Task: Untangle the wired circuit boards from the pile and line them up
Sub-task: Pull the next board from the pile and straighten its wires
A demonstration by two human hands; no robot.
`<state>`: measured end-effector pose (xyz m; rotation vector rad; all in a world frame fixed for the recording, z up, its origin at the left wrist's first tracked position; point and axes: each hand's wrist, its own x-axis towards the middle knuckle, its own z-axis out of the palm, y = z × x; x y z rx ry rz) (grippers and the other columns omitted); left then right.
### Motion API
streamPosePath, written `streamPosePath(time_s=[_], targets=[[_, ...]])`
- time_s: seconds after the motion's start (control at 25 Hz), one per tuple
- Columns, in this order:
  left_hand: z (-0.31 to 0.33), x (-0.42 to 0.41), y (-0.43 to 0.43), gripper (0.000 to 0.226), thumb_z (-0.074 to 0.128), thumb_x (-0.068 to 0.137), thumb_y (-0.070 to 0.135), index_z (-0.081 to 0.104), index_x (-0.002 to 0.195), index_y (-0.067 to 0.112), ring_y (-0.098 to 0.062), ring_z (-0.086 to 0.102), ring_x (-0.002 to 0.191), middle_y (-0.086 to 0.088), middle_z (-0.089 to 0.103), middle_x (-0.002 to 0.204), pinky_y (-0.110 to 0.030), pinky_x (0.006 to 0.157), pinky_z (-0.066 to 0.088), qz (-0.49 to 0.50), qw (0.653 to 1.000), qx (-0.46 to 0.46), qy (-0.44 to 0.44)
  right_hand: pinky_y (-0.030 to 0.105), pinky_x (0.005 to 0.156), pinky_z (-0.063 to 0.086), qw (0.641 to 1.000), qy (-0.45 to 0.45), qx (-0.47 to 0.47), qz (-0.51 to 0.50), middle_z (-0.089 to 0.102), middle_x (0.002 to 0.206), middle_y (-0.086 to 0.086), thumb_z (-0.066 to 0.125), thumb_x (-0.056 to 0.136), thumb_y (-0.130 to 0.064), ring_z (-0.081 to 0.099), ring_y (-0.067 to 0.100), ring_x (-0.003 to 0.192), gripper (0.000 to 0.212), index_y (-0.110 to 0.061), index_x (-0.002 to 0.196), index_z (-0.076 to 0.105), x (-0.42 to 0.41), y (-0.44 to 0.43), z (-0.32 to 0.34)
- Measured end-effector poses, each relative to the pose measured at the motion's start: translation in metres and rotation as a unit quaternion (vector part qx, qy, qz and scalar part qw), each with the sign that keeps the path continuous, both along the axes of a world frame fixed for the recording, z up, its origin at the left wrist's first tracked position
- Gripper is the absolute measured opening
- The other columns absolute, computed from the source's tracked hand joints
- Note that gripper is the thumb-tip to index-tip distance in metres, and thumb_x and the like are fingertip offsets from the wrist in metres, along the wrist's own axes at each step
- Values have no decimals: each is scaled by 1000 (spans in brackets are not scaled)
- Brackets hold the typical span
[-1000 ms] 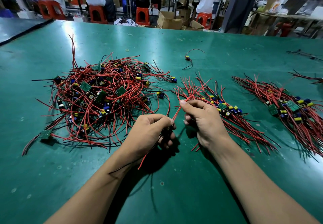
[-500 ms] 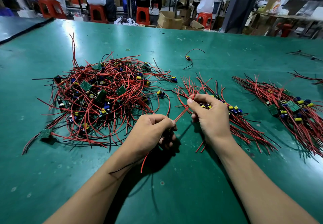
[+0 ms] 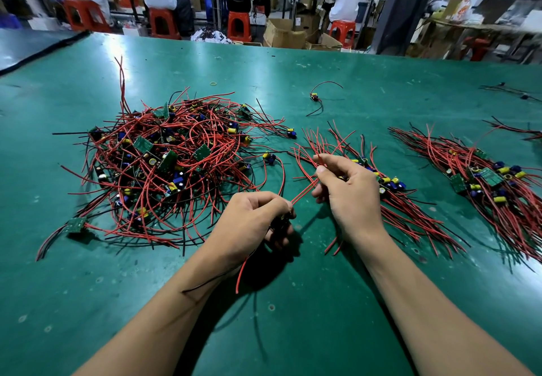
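A tangled pile (image 3: 164, 167) of small green circuit boards with red and black wires lies on the green table at the left. My left hand (image 3: 249, 223) grips one board, mostly hidden in my fist, with a red and a black wire trailing back over my wrist. My right hand (image 3: 346, 193) pinches that board's red wires (image 3: 305, 192) between thumb and forefinger, stretched taut between both hands. Under and beyond my right hand lies a lined-up row of boards (image 3: 387, 185). A second row (image 3: 492, 179) lies further right.
A single wired board (image 3: 315, 97) lies apart at the table's middle back, with a small rubber band (image 3: 213, 83) nearby. Loose wires (image 3: 513, 92) lie at the far right. Beyond the table edge, seated people, red stools (image 3: 239, 25) and cardboard boxes fill the background.
My right hand has slid up and to the right along the red wires, away from my left hand. My left hand has stayed in place with the board.
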<state>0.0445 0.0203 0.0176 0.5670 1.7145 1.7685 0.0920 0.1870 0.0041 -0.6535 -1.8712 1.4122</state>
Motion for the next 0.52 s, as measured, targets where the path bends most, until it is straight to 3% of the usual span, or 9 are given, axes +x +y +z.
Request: streamPosePath(time_s=[0.12, 0.32, 0.52], targets=[[-1, -2, 0, 22, 58, 87, 4, 69, 68, 5, -20, 55, 41, -12, 62, 54, -21, 39, 45, 5, 1000, 2, -3, 25, 51, 48, 998, 24, -60, 29, 60, 53, -1, 62, 94, -5, 57, 13, 48, 20, -19, 100, 74, -1, 1, 0], [-2, -2, -1, 23, 58, 86, 5, 69, 66, 7, -21, 55, 41, -13, 61, 55, -20, 39, 44, 0, 1000, 5, -13, 25, 46, 47, 994, 41, -90, 37, 62, 64, 1, 66, 92, -6, 55, 12, 44, 14, -18, 93, 73, 2, 5, 3], [-1, -6, -2, 29, 57, 89, 8, 68, 62, 11, -20, 55, 41, -11, 61, 55, -21, 40, 44, -1, 1000, 8, -29, 29, 49, 48, 999, 25, -19, -14, 67, 72, -3, 73, 89, -13, 59, 15, 44, 6, -17, 85, 72, 4, 9, 6]])
